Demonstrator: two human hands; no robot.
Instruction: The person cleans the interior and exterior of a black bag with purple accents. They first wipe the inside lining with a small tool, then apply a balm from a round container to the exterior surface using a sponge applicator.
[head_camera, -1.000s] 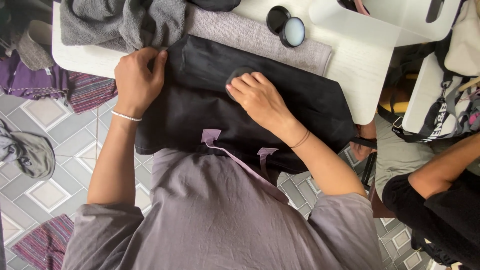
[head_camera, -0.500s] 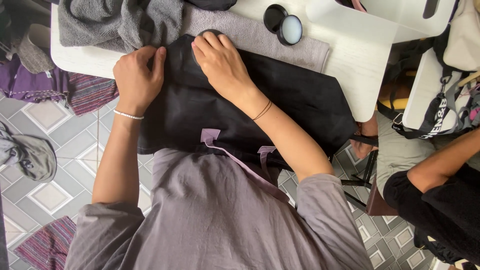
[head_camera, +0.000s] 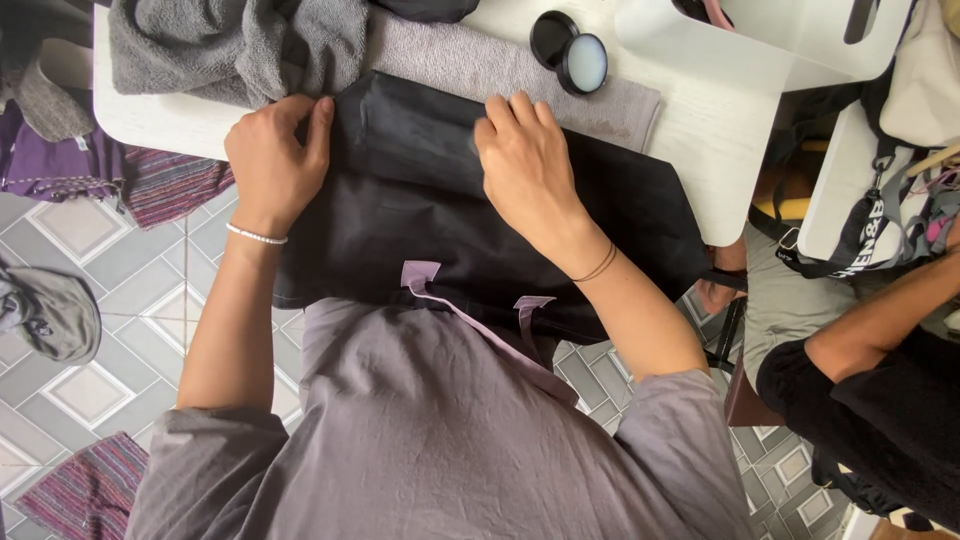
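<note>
We look straight down on our two hands at work on a black cloth (head_camera: 420, 210) spread over the near edge of a white table (head_camera: 700, 130).

Left hand (head_camera: 275, 160): forearm runs from the near left up to the far edge of the cloth. Fingers curled, thumb and forefinger closed on the cloth's far left corner. A thin white bracelet (head_camera: 256, 236) sits on the wrist.

Right hand (head_camera: 525, 165): forearm comes in from the near right, a dark band at the wrist. Hand open, palm down, fingers together and pointing far, pressed flat on the cloth near its far edge. It grips nothing.

The cloth lies flat between the hands; its near part hangs off the table against our grey shirt (head_camera: 430, 430).

On the table, far of the cloth: a grey towel (head_camera: 470, 65) lying flat, a crumpled grey heap (head_camera: 230, 45) at far left, and a round black tin (head_camera: 570, 50) with its lid open. A white machine (head_camera: 770, 40) stands at far right.

Floor: grey patterned tiles (head_camera: 90, 390). Striped cloth (head_camera: 165, 185) and a grey garment (head_camera: 50, 310) lie at left. Another person's arm in a black sleeve (head_camera: 880, 400) is at the right.
</note>
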